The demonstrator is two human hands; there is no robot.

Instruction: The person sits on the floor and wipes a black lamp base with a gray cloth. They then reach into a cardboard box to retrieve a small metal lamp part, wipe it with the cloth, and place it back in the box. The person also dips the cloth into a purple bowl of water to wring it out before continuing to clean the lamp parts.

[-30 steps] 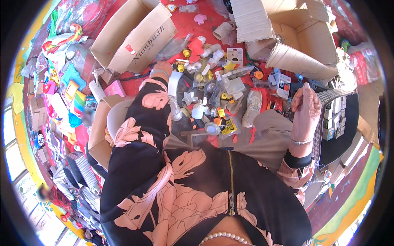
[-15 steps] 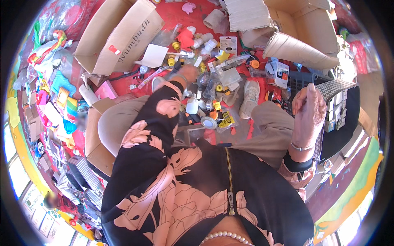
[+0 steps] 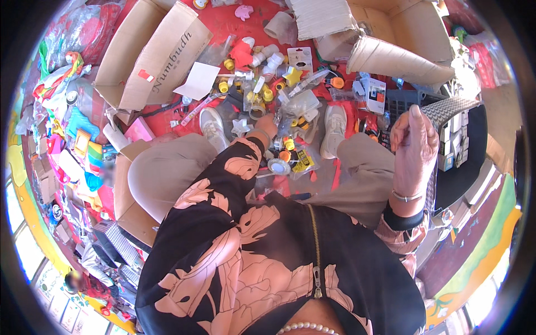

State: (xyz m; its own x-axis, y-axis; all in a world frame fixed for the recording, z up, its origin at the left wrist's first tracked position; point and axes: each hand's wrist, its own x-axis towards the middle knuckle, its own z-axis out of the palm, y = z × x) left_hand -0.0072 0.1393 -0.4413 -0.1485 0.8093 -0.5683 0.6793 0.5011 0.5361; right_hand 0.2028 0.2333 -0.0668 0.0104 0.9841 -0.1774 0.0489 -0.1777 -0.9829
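Observation:
My left hand (image 3: 266, 127) reaches down between my shoes into a heap of small plastic parts. Its fingers are partly hidden among the pieces, so I cannot tell whether they grip anything. Left of it lies a white star-shaped piece (image 3: 241, 127). A round silver-white disc (image 3: 278, 167) and a yellow-and-black packet (image 3: 303, 161) are on its near side. Farther off are yellow-capped pieces (image 3: 267, 95) and a yellow star (image 3: 292, 76). My right hand (image 3: 416, 142) is raised over my right knee, fingers loosely bent and apart, nothing visible in it. Beside it is a houndstooth-patterned flap (image 3: 452, 114).
A cardboard box (image 3: 167, 58) stands at far left, another open carton (image 3: 399, 56) at far right. A dark box holding small white boxes (image 3: 455, 146) sits right of my right hand. Colourful toys and packages (image 3: 84, 134) crowd the left. A person (image 3: 92, 282) is at lower left.
My left hand has moved nearer to me and slightly right in the heap, uncovering the white star-shaped piece and my left shoe. My right hand has stayed raised in nearly the same pose.

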